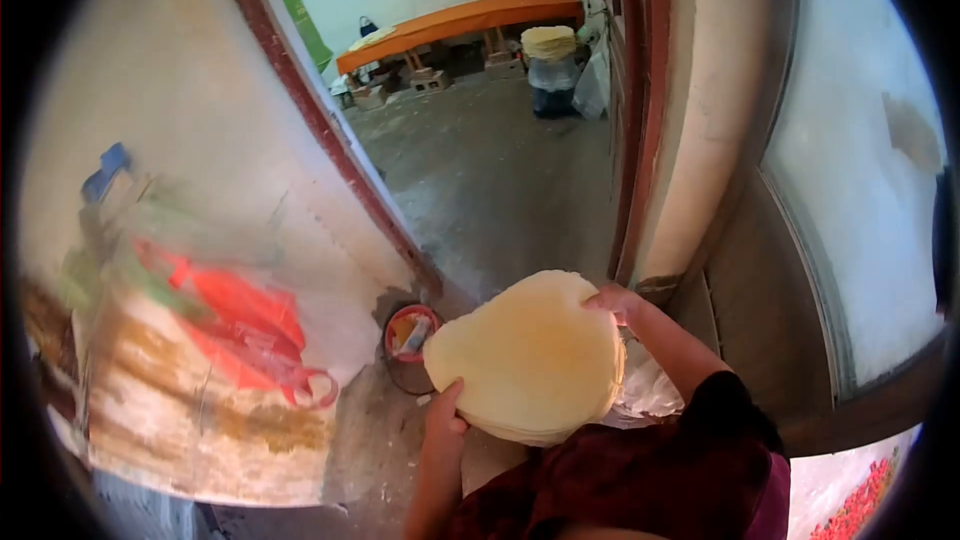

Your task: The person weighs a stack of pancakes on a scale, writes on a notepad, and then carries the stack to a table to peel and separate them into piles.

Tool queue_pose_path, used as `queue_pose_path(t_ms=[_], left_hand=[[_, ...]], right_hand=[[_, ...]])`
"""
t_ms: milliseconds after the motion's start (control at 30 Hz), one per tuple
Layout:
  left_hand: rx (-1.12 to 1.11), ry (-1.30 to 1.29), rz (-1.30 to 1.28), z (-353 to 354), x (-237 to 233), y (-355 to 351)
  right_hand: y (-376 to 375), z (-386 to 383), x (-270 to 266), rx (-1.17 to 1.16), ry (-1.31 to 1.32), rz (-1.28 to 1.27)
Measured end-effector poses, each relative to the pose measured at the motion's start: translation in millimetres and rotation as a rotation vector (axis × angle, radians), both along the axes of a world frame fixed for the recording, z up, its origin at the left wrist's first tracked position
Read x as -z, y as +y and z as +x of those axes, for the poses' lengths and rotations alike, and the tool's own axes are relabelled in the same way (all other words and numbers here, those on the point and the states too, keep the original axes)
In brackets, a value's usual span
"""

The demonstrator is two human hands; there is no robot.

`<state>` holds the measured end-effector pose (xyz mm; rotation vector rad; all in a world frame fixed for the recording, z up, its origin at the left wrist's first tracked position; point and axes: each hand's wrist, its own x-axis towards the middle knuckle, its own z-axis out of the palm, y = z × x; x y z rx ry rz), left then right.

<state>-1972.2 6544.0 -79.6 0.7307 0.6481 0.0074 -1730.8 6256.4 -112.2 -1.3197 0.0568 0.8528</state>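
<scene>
A thick stack of thin, round, pale-yellow flatbreads (530, 350) is held in front of my body, its top sheet tilted toward me. My left hand (447, 410) grips its near left edge, with the thumb on top and the fingers hidden beneath. At the far right edge my right hand (615, 303) is closed on the same stack, thumb over the top. Several layers show along the stack's lower and right rim.
An open doorway with a dark red frame (330, 125) lies ahead. Beyond it stand a long orange-covered table (460, 25) and another flatbread stack (549, 42) on a dark container. Left are a red plastic bag (245, 315) on a worn board and a red-rimmed bucket (434, 320).
</scene>
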Motion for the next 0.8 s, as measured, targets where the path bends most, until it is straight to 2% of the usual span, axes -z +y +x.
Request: queue_pose_path(t_ms=[67,100,200,233,333,367,433,467,567,800], left_hand=[[0.102,-0.034,-0.021,46.4,-9.1,14.6],[0.156,-0.047,-0.025,71.7,-13.6,22.3],[0.269,-0.093,0.071,155.6,-17.2,37.2],[0.299,-0.082,-0.013,186.6,6.7,50.1],[0.315,0.023,-0.084,266.7,11.5,61.0],[0.329,-0.038,-0.062,286.1,17.9,64.2],[0.362,-0.174,0.008,339.5,17.1,80.6],[0.350,-0.138,0.023,374.0,9.3,91.5],[0.262,0.065,0.036,436.1,-2.8,114.5],[0.202,0.046,-0.080,598.9,6.9,197.0]], right_hand=[[0.9,9.2,-21.5,0.125,0.038,-0.043],[-6.9,30.2,-3.6,0.103,0.044,-0.052],[-3.6,68.9,-20.1,0.246,0.076,-0.065],[-0.5,86.9,-23.9,0.269,0.089,-0.077],[7.9,156.2,-11.1,0.288,0.072,-0.087],[11.3,187.3,2.1,0.287,0.132,-0.100],[24.4,237.7,7.7,0.277,0.049,-0.078],[36.4,264.8,4.9,0.276,0.010,-0.062],[65.3,341.3,4.3,0.223,0.131,-0.101],[156.5,527.2,-21.9,0.184,0.015,-0.003]])
